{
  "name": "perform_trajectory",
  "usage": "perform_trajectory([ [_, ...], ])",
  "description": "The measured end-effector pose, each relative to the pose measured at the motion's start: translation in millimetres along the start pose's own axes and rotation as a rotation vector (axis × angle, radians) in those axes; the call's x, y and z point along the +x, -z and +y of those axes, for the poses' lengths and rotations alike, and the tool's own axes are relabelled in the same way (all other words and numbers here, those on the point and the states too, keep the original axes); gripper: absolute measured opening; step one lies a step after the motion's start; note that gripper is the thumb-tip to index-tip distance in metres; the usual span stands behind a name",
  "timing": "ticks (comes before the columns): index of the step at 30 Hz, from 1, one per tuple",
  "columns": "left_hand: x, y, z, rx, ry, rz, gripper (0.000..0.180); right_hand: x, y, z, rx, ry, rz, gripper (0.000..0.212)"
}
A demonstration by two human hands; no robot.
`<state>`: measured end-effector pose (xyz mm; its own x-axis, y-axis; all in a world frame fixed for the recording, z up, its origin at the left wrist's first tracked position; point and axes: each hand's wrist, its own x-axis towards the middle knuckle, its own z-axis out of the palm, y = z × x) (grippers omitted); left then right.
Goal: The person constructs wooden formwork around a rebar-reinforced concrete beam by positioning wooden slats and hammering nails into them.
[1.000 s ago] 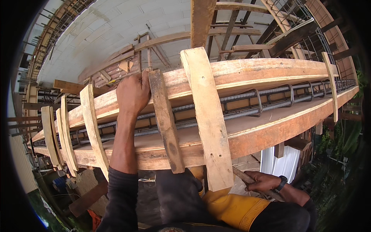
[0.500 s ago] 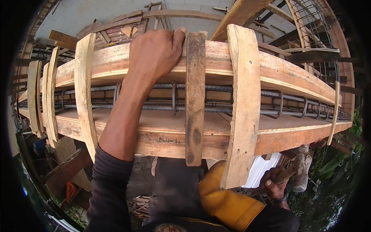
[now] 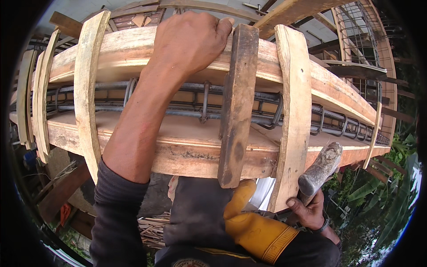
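My left hand (image 3: 193,42) is closed over the top edge of the far formwork board (image 3: 126,44), its fingers hidden behind the edge. Just to its right, a dark-stained wooden batten (image 3: 238,107) spans the far board and the near board (image 3: 195,155), leaning slightly. My right hand (image 3: 311,213) grips a hammer by its handle, low on the right. The worn metal hammer head (image 3: 321,168) is raised in front of a pale batten (image 3: 293,115). Between the two boards runs a cage of steel reinforcing bars (image 3: 207,102).
More pale battens (image 3: 86,84) cross the formwork at the left, and a thin one (image 3: 373,135) at the right end. Beams and wire mesh (image 3: 356,22) stand behind. Under the form lie wood scraps (image 3: 153,229), and a yellow pouch-like item (image 3: 255,231) is against my body.
My right hand has brought the hammer up and leftward, to the pale batten's lower end. The dark batten now tilts. My left hand keeps its hold on the far board as the view shifts.
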<state>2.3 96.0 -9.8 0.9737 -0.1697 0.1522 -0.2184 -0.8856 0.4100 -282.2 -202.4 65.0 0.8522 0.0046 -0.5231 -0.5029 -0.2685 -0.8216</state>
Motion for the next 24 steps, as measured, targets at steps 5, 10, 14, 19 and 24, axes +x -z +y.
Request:
perform_trajectory([
  [5,-0.4,-0.3,2.7,0.056,-0.008,-0.008,0.059,-5.4,13.1,9.5,0.090,-0.078,0.320,0.054],
  [10,0.4,6.6,9.4,0.038,0.070,-0.062,0.059,-2.4,25.2,10.6,-0.111,-0.020,0.486,0.044],
  [14,2.7,9.1,9.4,0.073,0.038,-0.050,0.061,-3.1,35.9,-6.5,-0.241,0.129,0.607,0.036],
  [19,6.3,11.7,19.3,0.024,0.084,-0.100,0.058,20.7,67.9,-13.8,-0.540,0.223,0.605,0.036],
  [24,3.1,14.4,11.2,0.016,0.035,-0.060,0.055,28.5,70.0,-16.2,-0.393,0.166,0.454,0.039],
])
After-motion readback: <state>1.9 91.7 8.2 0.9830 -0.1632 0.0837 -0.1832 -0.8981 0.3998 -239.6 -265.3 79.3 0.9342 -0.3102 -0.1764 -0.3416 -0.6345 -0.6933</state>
